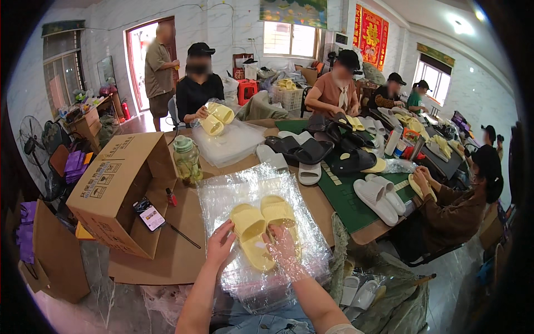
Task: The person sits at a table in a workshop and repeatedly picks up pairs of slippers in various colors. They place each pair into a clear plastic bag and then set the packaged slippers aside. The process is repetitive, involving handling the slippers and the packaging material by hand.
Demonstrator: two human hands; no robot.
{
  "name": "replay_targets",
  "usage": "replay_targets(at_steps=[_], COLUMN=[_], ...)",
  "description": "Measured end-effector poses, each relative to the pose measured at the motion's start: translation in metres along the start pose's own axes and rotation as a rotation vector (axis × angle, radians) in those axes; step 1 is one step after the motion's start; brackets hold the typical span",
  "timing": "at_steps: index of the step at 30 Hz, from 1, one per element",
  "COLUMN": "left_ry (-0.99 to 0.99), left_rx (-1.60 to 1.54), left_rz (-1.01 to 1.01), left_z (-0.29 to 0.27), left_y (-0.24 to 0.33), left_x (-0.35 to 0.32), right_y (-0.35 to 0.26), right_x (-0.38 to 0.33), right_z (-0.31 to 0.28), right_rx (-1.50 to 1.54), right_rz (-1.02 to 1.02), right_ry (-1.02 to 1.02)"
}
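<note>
The left hand [221,239] is loosely open, touching one of two yellow slippers [250,222]. The right hand [282,249] is on the other; I cannot tell if it grips. Under the hands, clear bags [214,195] poke past the near edge of the desk [181,264]. Left of the hands there is bare desk, one phone [149,215] and one box [114,172].

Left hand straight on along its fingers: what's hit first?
Likely the pair's left yellow slipper, by its strap: the left hand points up and right at it. Depth is unclear; can't tell whether the fingertips touch yet.
</note>
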State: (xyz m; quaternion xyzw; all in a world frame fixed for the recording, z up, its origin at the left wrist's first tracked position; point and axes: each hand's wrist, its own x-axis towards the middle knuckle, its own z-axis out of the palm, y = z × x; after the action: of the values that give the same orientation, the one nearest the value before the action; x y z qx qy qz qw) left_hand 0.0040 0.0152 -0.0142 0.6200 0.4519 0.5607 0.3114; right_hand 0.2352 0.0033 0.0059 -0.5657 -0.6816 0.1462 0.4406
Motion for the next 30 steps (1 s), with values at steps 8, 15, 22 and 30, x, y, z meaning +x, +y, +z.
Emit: replay_targets(at_steps=[8, 15, 22, 30], left_ry=[-0.035, -0.051, -0.059, -0.039], left_rx=[0.118, 0.207, 0.250, 0.191], left_rz=[-0.023, -0.041, -0.062, -0.082], left_z=[-0.003, -0.003, -0.005, -0.002], left_y=[0.013, 0.035, 0.030, 0.026], left_x=[-0.004, 0.000, 0.001, 0.002], right_y=[0.002, -0.006, -0.006, -0.010], right_x=[0.003, 0.008, 0.007, 0.008], right_z=[-0.001, -0.010, -0.011, -0.015], right_rx=[0.029, 0.016, -0.059, -0.044], right_rz=[0.069, 0.017, 0.071, 0.061], right_ry=[-0.075, -0.068, -0.116, -0.108])
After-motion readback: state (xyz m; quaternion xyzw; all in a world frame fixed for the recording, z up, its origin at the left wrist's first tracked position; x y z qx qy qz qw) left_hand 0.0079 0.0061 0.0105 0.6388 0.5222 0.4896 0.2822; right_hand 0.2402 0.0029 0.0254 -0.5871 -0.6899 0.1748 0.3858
